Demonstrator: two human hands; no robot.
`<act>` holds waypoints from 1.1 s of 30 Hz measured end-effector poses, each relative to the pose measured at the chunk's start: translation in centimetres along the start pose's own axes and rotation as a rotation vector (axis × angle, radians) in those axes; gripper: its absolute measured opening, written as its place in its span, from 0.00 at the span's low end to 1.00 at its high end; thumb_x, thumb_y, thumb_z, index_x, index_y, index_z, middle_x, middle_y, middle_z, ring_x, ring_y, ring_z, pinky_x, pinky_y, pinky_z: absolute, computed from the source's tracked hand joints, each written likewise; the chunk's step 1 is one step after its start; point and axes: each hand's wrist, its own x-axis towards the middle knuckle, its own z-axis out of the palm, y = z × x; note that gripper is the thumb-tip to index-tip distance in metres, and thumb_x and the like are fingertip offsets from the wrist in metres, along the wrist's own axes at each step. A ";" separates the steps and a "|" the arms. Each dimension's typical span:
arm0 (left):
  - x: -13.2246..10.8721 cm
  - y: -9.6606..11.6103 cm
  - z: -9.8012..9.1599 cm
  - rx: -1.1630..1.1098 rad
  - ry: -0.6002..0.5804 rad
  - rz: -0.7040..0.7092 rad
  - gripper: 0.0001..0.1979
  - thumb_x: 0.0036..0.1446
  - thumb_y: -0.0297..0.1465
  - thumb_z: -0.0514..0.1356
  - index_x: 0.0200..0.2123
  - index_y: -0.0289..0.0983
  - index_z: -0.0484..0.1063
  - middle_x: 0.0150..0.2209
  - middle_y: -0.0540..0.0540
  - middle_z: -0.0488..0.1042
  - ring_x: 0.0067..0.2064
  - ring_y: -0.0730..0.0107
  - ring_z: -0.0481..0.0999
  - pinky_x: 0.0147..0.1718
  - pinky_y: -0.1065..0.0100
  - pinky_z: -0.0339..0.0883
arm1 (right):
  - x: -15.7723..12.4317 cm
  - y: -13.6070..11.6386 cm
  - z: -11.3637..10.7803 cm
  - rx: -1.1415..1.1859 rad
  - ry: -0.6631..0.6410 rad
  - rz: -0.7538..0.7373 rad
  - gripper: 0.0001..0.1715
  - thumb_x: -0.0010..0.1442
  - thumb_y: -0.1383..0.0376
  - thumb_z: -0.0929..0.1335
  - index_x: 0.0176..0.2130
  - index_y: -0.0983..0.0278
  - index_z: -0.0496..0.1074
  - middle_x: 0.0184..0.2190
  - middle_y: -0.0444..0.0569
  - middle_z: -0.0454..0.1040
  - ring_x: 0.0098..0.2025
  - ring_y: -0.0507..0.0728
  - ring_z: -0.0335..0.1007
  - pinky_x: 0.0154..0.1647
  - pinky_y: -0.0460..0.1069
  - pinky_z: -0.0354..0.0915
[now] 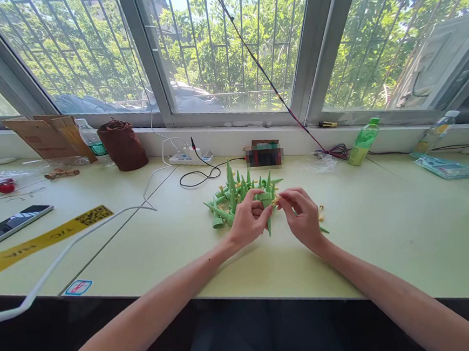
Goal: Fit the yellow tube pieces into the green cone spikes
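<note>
My left hand (251,215) is closed on a green plastic piece (266,198) that has a round collar and a pointed tip hanging down. Close to its right side, my right hand (302,213) pinches a small yellow plastic part (276,199) against or just beside the green piece; whether they are joined I cannot tell. Behind my left hand lies a pile of similar green spiked pieces (231,192), some standing upright and some on their sides, with small yellow bits among them. A few yellow parts (321,211) rest beside my right hand.
A phone (15,225) lies at the left, near a white cable (80,236) with a yellow tag (48,241). Along the window stand a brown pouch (122,145), a power strip (190,156), and a green bottle (364,141). A plastic packet (447,166) lies at the right.
</note>
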 end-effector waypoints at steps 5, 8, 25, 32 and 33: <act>0.1 0.1 0.0 -0.098 -0.012 -0.014 0.22 0.58 0.44 0.61 0.48 0.39 0.58 0.23 0.57 0.64 0.17 0.78 0.68 0.15 0.77 0.64 | -0.2 -0.3 0.0 0.012 0.001 -0.017 0.06 0.65 0.63 0.66 0.42 0.60 0.72 0.40 0.51 0.69 0.35 0.53 0.71 0.35 0.51 0.74; 0.1 0.0 0.0 -0.098 -0.019 -0.018 0.23 0.57 0.44 0.62 0.48 0.39 0.59 0.23 0.57 0.65 0.17 0.79 0.68 0.15 0.77 0.64 | -0.1 -0.3 0.0 0.016 -0.001 -0.018 0.07 0.65 0.63 0.65 0.42 0.60 0.72 0.40 0.51 0.70 0.34 0.53 0.71 0.35 0.51 0.74; 0.0 -0.3 0.0 -0.117 -0.021 -0.021 0.22 0.59 0.45 0.60 0.48 0.40 0.58 0.22 0.58 0.64 0.15 0.77 0.69 0.12 0.78 0.61 | 0.1 0.1 -0.1 -0.012 -0.034 -0.004 0.06 0.65 0.63 0.66 0.41 0.59 0.72 0.36 0.48 0.70 0.35 0.54 0.71 0.36 0.51 0.74; -0.1 -0.4 0.0 -0.103 0.004 -0.019 0.22 0.59 0.45 0.60 0.48 0.40 0.58 0.22 0.58 0.63 0.15 0.77 0.69 0.11 0.78 0.59 | 0.2 0.1 -0.2 -0.023 -0.046 -0.005 0.05 0.64 0.64 0.66 0.41 0.60 0.73 0.36 0.48 0.70 0.36 0.54 0.71 0.36 0.51 0.74; -0.1 -0.4 0.0 -0.100 0.004 -0.018 0.22 0.59 0.45 0.60 0.48 0.40 0.58 0.22 0.58 0.63 0.15 0.77 0.69 0.11 0.78 0.59 | 0.2 0.1 -0.2 -0.026 -0.045 -0.008 0.05 0.64 0.64 0.66 0.41 0.60 0.73 0.35 0.48 0.70 0.36 0.54 0.71 0.36 0.51 0.74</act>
